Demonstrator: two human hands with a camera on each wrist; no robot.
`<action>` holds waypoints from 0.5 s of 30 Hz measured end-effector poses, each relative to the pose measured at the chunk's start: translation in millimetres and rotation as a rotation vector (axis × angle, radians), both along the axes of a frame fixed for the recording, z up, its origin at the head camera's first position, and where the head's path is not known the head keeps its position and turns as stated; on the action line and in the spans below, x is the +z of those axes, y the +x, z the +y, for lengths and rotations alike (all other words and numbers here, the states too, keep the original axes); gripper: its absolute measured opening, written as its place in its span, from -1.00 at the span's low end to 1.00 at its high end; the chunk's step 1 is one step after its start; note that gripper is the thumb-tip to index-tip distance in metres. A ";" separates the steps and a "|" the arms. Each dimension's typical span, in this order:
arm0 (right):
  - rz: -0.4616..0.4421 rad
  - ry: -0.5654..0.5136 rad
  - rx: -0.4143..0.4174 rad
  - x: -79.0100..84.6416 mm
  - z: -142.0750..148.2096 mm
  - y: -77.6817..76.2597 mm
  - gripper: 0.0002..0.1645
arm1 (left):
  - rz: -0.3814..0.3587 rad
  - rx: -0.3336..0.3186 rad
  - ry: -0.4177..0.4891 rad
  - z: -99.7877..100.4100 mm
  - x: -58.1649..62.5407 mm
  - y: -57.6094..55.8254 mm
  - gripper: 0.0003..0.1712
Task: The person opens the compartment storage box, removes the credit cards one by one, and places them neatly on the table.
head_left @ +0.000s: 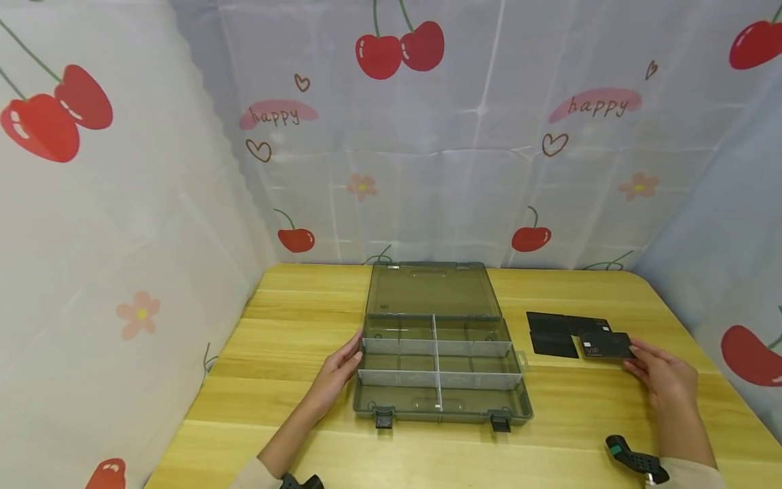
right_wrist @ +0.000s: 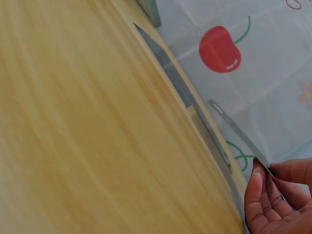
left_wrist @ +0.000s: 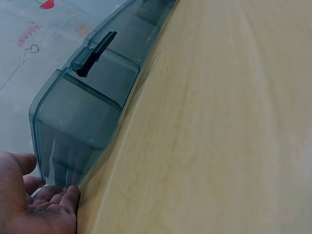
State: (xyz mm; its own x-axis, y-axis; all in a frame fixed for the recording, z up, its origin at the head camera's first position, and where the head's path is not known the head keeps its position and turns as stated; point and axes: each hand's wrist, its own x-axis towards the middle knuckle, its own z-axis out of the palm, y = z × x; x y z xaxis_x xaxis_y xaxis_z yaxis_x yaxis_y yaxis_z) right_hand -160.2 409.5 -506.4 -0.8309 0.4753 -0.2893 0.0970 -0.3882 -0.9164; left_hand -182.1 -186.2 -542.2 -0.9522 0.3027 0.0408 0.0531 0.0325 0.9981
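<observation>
A translucent grey-green compartment box [head_left: 437, 411] lies on the table with its lid [head_left: 434, 291] folded back. Clear dividers [head_left: 438, 377] split it into several sections, and no items show in them. Against the box's left side rests my left hand [head_left: 337, 372], its fingers touching the wall; in the left wrist view the hand [left_wrist: 41, 197] is at the box's corner. My right hand [head_left: 667, 370] pinches a black card [head_left: 607, 345] marked VIP by its right end. The right wrist view shows this card [right_wrist: 239, 129] edge-on, raised above the table, between thumb and fingers [right_wrist: 261, 190].
Several black cards [head_left: 552, 343] lie on the wood-grain table [head_left: 293, 299] right of the box, just left of the held one. Two dark latches [head_left: 383, 418] stick out at the box's front. A cherry-patterned cloth [head_left: 440, 176] hangs behind and along the sides.
</observation>
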 end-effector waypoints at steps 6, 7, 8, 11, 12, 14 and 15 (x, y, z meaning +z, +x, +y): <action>-0.005 0.019 -0.003 1.6 1.9 1.0 -0.78 | 0.001 0.004 -0.005 1.0 1.2 0.0 -0.34; -0.010 0.022 0.000 1.8 2.2 1.3 -0.78 | 0.000 0.004 -0.006 1.0 1.3 -0.1 -0.34; -0.013 0.026 0.001 1.9 2.3 1.5 -0.77 | 0.000 0.004 -0.006 1.0 1.2 -0.1 -0.34; -0.022 0.039 0.009 2.3 1.7 2.5 -0.77 | 0.005 0.003 -0.007 0.7 0.8 -0.2 -0.34; -0.026 0.044 0.013 2.1 1.4 2.9 -0.77 | 0.009 0.002 -0.008 0.4 0.4 -0.1 -0.34; -0.038 0.055 0.018 1.7 0.4 4.0 -0.77 | 0.005 0.004 -0.007 0.0 -0.3 0.3 -0.34; -0.042 0.060 0.018 1.5 -0.1 4.6 -0.78 | 0.004 0.003 -0.009 -0.2 -0.7 0.5 -0.34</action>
State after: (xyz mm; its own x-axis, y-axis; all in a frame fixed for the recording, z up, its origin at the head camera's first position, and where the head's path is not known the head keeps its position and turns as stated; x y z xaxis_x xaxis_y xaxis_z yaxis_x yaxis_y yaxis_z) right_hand -155.6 409.4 -504.8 -0.8273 0.4776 -0.2957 0.1427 -0.3303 -0.9330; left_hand -181.6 -186.3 -542.9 -0.9531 0.2998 0.0418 0.0569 0.0421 0.9975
